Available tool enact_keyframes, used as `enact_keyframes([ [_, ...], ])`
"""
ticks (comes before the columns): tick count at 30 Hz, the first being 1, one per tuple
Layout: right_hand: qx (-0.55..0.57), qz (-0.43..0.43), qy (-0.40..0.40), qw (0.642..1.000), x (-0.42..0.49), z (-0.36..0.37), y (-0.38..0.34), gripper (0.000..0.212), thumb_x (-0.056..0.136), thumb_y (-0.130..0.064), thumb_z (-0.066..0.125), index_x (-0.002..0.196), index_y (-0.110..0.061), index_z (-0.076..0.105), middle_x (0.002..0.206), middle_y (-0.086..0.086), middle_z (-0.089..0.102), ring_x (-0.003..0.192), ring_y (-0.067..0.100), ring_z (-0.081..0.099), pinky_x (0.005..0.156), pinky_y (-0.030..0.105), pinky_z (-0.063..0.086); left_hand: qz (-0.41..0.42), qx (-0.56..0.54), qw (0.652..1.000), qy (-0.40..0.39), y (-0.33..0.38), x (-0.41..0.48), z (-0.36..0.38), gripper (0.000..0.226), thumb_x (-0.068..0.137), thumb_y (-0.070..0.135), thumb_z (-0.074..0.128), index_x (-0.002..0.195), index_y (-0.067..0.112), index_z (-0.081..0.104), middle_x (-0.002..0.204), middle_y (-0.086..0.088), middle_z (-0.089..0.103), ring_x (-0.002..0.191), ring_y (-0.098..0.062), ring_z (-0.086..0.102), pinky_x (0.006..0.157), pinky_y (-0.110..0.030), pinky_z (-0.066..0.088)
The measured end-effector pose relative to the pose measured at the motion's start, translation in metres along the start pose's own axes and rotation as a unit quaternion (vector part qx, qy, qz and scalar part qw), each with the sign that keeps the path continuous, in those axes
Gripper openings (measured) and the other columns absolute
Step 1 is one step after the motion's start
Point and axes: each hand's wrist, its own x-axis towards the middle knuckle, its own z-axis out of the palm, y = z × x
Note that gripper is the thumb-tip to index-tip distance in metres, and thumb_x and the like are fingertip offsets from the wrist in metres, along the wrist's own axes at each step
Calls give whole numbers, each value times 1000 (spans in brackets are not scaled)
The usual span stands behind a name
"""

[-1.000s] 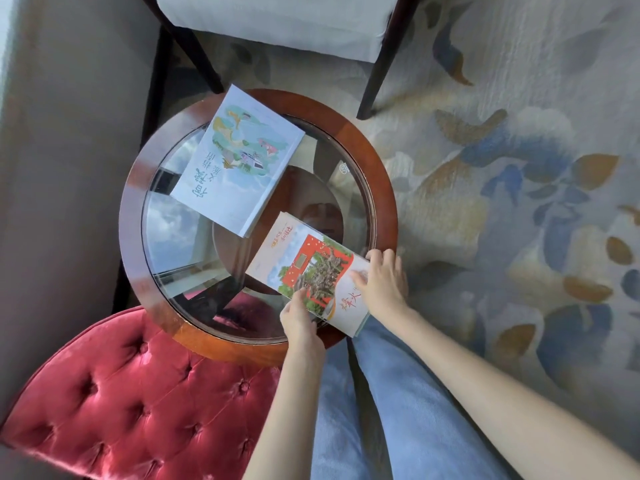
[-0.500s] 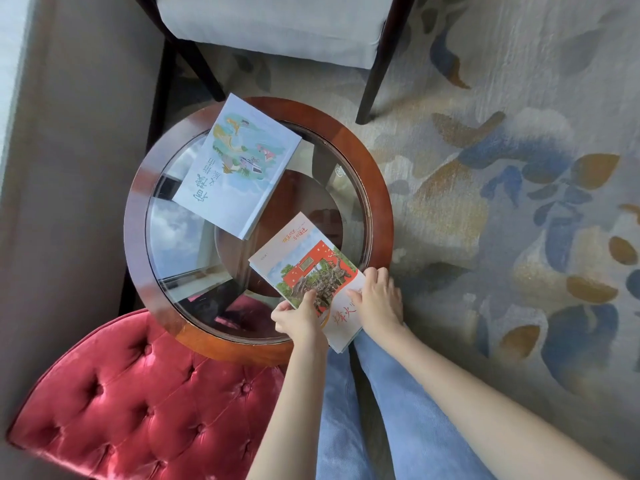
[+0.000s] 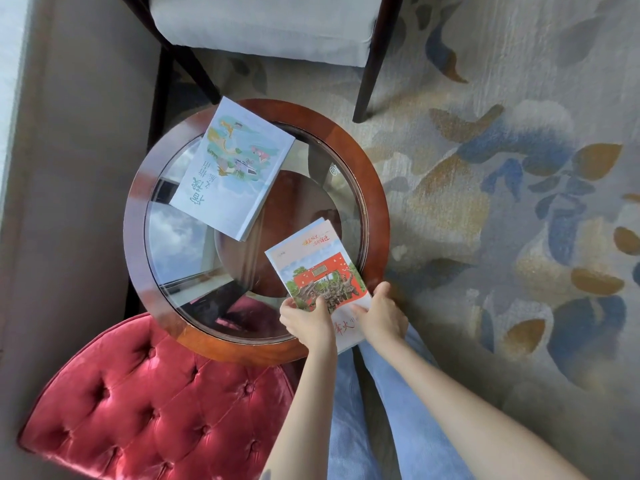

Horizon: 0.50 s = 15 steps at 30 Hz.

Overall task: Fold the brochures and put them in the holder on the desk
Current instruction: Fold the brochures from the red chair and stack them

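A brochure with a red gate picture [image 3: 317, 271] lies on the near right part of the round glass table [image 3: 138, 202], its near end hanging over the wooden rim. My left hand [image 3: 304, 322] pinches its near left edge, thumb on top. My right hand [image 3: 382, 315] grips its near right corner, thumb on the white part with red writing. A pale blue brochure [image 3: 232, 171] with a map drawing lies flat at the table's far left. No holder is in view.
A red tufted stool [image 3: 145, 407] stands against the table's near left side. A grey-cushioned chair with dark legs [image 3: 263, 26] stands beyond the table. My blue-jeaned legs [image 3: 398, 410] are below the hands. Patterned carpet [image 3: 519, 202] covers the floor to the right.
The red brochure has been turned clockwise and drawn toward me, from lying across the table to pointing away from me. Both hands have moved nearer together at its near end.
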Motion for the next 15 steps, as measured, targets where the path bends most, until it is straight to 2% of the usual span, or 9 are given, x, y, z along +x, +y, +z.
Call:
enact_keyframes([
  [3,-37,-68,-79,994,11,-10,8,48,87,-47,57,116,-12,42,121,9,61,109,29,59,71,30,39,1,19,1000,-1,-2,2,2,53,80,13,65,127,1,44,131,-19,39,122,-34,40,101,-42,34],
  [5,-36,-123,-138,982,17,-18,12,45,89,-47,54,124,-20,48,124,4,60,112,27,56,80,32,43,2,41,999,-12,-3,1,3,56,84,17,62,133,3,40,137,-17,35,126,-33,35,102,-42,31],
  [7,1,-156,-156,975,21,-26,14,37,89,-42,55,124,-28,52,120,1,63,110,26,57,85,34,45,18,54,998,-17,-6,1,5,56,86,20,60,135,4,38,139,-17,33,127,-33,32,103,-40,28],
  [9,32,-189,-143,971,24,-31,15,28,89,-35,56,116,-27,57,112,0,67,104,25,60,84,34,48,28,40,999,-19,-8,2,4,60,86,22,62,138,4,36,139,-17,33,129,-32,31,106,-39,27],
  [11,59,-213,-126,967,26,-32,17,29,88,-30,58,116,-23,59,112,2,67,105,24,60,84,33,47,31,-25,998,-40,-10,3,0,64,84,22,66,138,9,34,138,-12,36,128,-26,37,108,-41,32],
  [14,141,-227,-115,957,28,-34,17,34,89,-22,61,121,-14,60,119,4,65,111,20,59,85,29,45,27,-201,971,-128,-6,4,-12,71,84,15,68,141,16,25,133,-3,50,117,-14,53,96,-33,46],
  [15,156,-235,-104,954,29,-35,16,35,89,-18,60,123,-10,59,123,6,64,114,21,58,89,30,46,45,-238,958,-151,-2,5,-18,68,85,11,66,140,15,28,127,-2,57,112,-12,57,90,-29,47],
])
